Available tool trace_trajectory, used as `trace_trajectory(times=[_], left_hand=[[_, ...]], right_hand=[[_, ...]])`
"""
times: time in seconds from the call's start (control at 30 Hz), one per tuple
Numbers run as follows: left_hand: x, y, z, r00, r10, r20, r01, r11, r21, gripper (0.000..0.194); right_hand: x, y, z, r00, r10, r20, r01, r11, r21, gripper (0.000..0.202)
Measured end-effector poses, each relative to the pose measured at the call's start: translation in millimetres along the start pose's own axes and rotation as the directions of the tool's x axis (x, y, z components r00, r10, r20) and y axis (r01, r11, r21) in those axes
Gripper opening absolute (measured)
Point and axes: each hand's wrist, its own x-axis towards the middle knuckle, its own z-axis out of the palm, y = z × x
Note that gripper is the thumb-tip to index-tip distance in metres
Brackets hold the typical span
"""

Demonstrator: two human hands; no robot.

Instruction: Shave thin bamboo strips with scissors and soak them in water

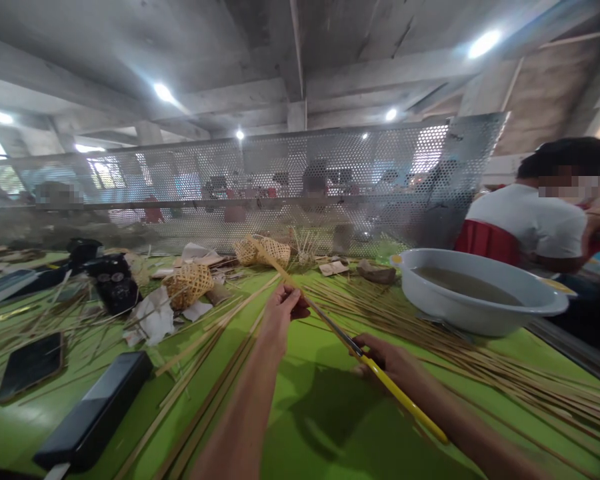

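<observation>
My left hand [286, 305] is in the middle, its fingers pinched on a pale flat bamboo strip [269, 255] that points up and away. To its lower right, my right hand [380, 357] is closed around a slim tool with a yellow handle [405, 398] and a narrow metal blade. The blade slants up toward my left fingers and lies along the strip; whether its edge touches the strip I cannot tell. Only one handle shows, and the right fingertips are partly hidden behind the tool. Below both hands is the green tabletop [325, 420].
Loose bamboo strips [480, 367] lie right, with more at left. A white basin [460, 313] of murky water stands back right. Woven bamboo pieces [187, 285] sit behind. A phone [33, 367] and black box [97, 407] lie left. Beyond are a perforated metal screen [280, 173] and a seated person [535, 213].
</observation>
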Motion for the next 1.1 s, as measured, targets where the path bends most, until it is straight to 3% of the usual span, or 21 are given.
trace_trajectory(times=[0.13, 0.4, 0.9, 1.1], left_hand=[[0.9, -1.1, -0.4, 1.0, -0.021, -0.009, 0.021, 1.0, -0.015, 0.028], [-4.7, -2.8, 6.1, 0.998, -0.055, 0.029, 0.056, 0.998, -0.043, 0.027], [-2.3, -1.4, 1.1, 0.991, -0.119, 0.063, 0.123, 0.991, -0.051, 0.028], [5.0, 5.6, -12.6, 0.992, 0.005, -0.129, -0.005, 1.0, -0.001, 0.032]], right_hand=[[-1.4, -7.7, 1.9, 1.0, 0.0, -0.013, 0.0, 1.0, 0.014, 0.045], [-6.3, -12.7, -1.8, 0.999, 0.011, -0.044, -0.018, 0.983, -0.181, 0.043], [-4.5, -16.3, -1.9, 0.999, 0.011, -0.032, -0.014, 0.995, -0.095, 0.036], [-3.6, -8.2, -1.6, 1.0, 0.009, -0.004, -0.009, 0.994, -0.105, 0.04]])
